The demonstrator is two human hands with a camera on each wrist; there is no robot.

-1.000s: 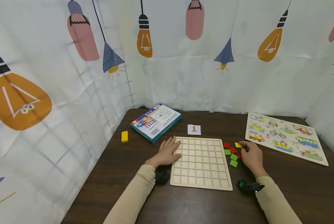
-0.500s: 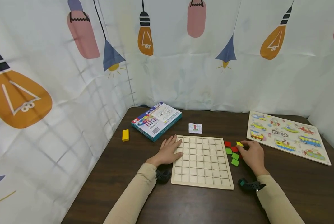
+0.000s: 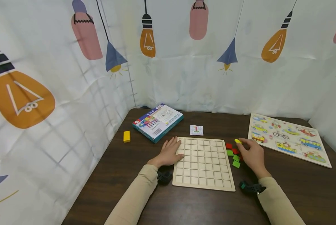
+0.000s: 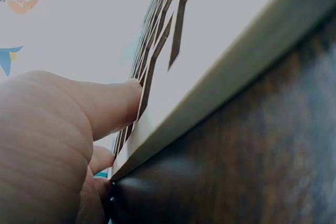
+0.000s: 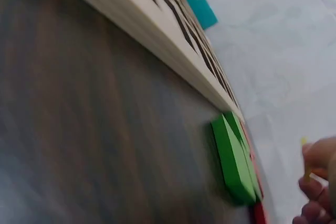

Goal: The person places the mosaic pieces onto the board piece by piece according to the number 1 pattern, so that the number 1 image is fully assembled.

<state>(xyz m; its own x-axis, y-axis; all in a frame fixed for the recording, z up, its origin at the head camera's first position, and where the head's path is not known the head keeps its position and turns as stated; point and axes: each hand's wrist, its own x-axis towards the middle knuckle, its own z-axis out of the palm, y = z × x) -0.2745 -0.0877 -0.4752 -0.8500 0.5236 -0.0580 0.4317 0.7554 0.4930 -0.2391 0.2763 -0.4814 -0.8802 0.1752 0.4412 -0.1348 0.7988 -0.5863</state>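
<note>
While the left hand point(image 3: 168, 153) rests at the left edge of the wooden grid board point(image 3: 203, 165), with its fingers stretched out and its thumb on the board, the right hand point(image 3: 252, 153) holds a yellow tile point(image 3: 237, 141) between the thumb and the fingers. This yellow tile is beyond the board's right edge, near its upper corner; whether it touches the surface point(image 3: 196, 206), I cannot tell. Just beside the board, on the same side, lie three green tiles point(image 3: 236, 164) and some red tiles point(image 3: 228, 146), one of which is partly hidden by the right hand. The right wrist view shows the yellow tile edge-on in the fingers, apart from the green ones.

Behind the board lies a small card point(image 3: 196, 130) with a red and green pattern on a grid. To the left are a flat box point(image 3: 158, 122) with a teal side and, near it, a yellow block point(image 3: 127, 136). At the far right, a puzzle board point(image 3: 289, 139) with pictures of vehicles lies at a slant.
</note>
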